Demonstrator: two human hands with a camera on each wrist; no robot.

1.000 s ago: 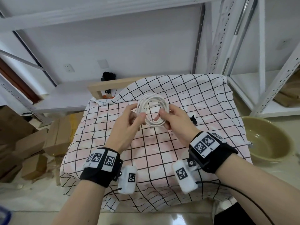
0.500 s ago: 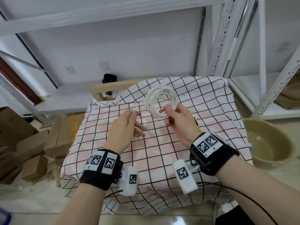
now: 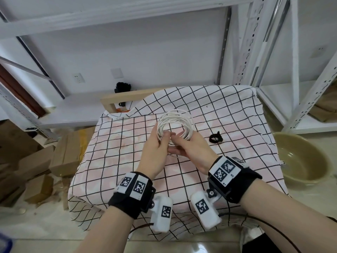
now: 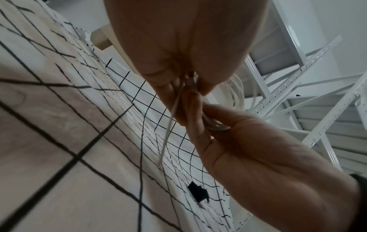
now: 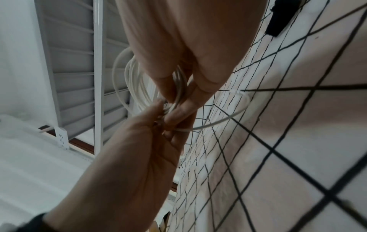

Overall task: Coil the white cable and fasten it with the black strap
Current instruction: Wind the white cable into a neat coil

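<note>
The white cable (image 3: 174,121) is wound into a round coil held upright above the checked cloth (image 3: 113,154). My left hand (image 3: 164,139) pinches the coil's lower left side. My right hand (image 3: 179,138) grips its lower right side, and the fingers of both hands meet at the bottom. In the left wrist view a loose cable end (image 4: 168,131) hangs down from the left hand's fingers (image 4: 178,87). In the right wrist view a loose strand (image 5: 228,116) arcs out from the pinch. The black strap (image 3: 215,138) lies on the cloth right of the hands, untouched.
A beige basin (image 3: 300,161) sits on the floor at the right. Cardboard boxes (image 3: 63,152) are stacked left of the table. White metal shelving (image 3: 310,84) stands behind and to the right. A wooden frame (image 3: 127,97) lies at the table's far edge.
My left hand, which had let go and hung open half a second ago, has come back and taken hold of the coil. The coil has dropped slightly toward me.
</note>
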